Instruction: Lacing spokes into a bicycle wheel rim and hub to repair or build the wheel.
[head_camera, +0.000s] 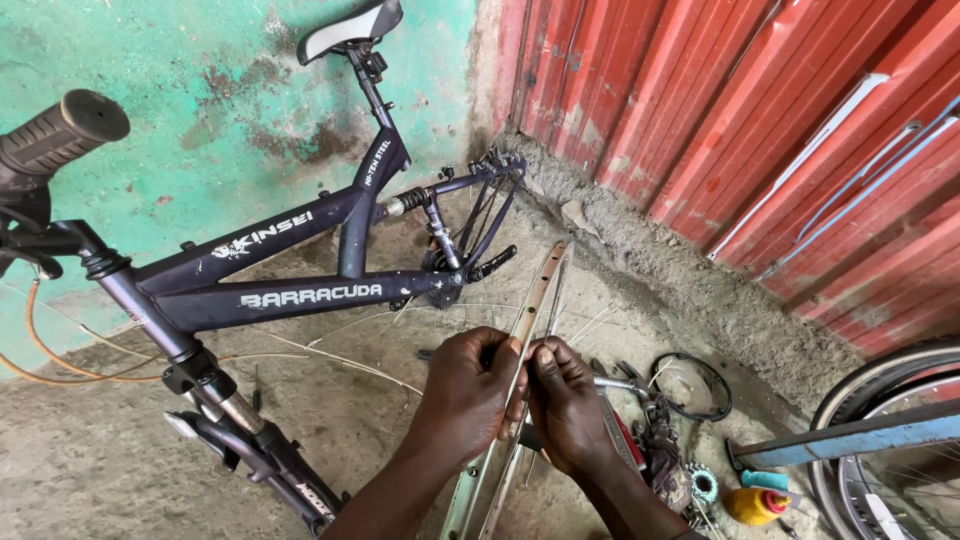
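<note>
Rough concrete floor (90, 450) meets a flaking green wall (200, 90) on one side and red corrugated sheeting (760, 110) on the other. From the head camera, a dark bicycle frame (300, 290) without wheels stands against the green wall, its saddle (350, 28) raised at the top and a black handlebar grip (62, 128) jutting in from the left edge. Loose spokes (340, 358) lie scattered on the floor beneath the frame. In the foreground a bare metal wheel rim (540, 285) stands on edge, running from the bottom of the view up toward the frame's rear. The left hand (468, 392) is closed around the rim's left side, fingers wrapped over its edge. The right hand (566, 400) is pinched shut against the rim just beside the left; whether it holds a small part between thumb and forefinger cannot be told. Right of the hands lie a heap of small parts with a sprocket (702, 484), a yellow bottle (755, 503) and a dark ring (690, 385). A spoked wheel with tyre (880, 450) shows at the lower right corner.
</note>
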